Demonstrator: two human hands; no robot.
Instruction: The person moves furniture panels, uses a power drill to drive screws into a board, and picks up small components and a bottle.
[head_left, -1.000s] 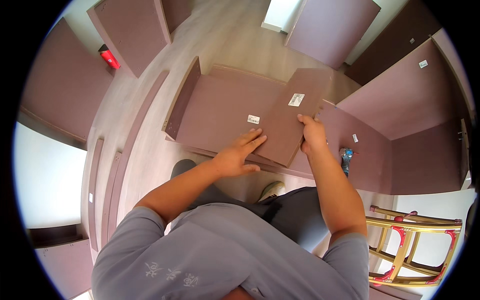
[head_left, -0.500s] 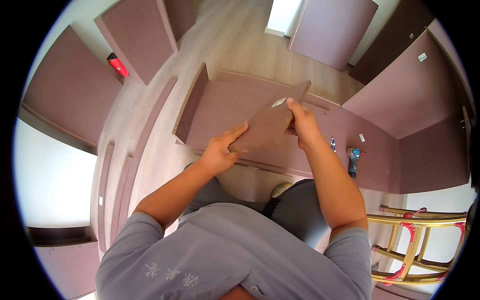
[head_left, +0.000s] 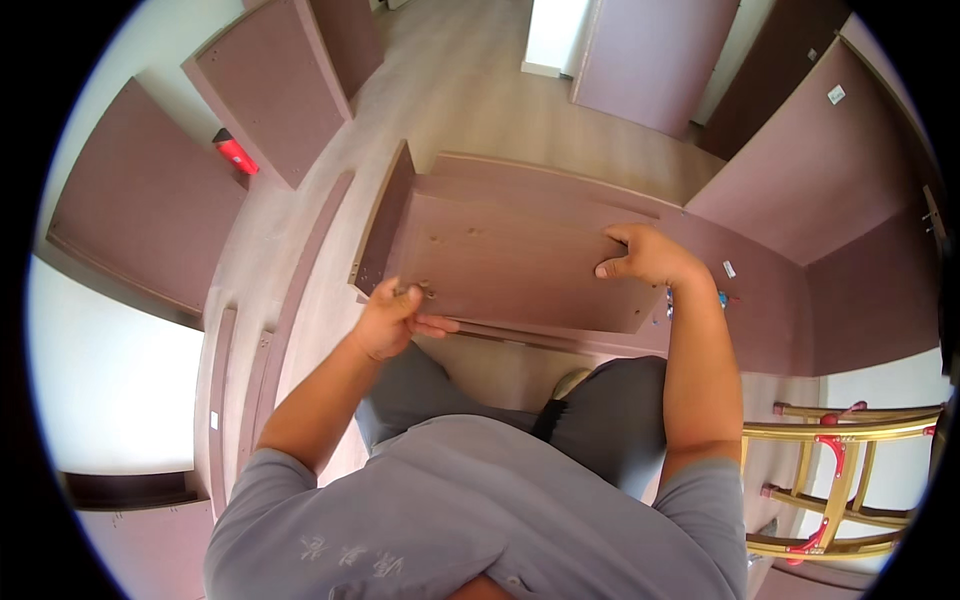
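Two bare arms outstretched, left hand (head_left: 388, 322) and right hand (head_left: 648, 258) fingers grasping opposite ends of mauve panel (head_left: 520, 265)

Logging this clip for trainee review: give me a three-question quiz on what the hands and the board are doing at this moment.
1. True or false: both hands grip the same brown board.
2. Which hand holds the board's far right end? A) left hand B) right hand
3. Fill in: the gold object at the lower right is a ____.

Key: 1 true; 2 B; 3 chair.
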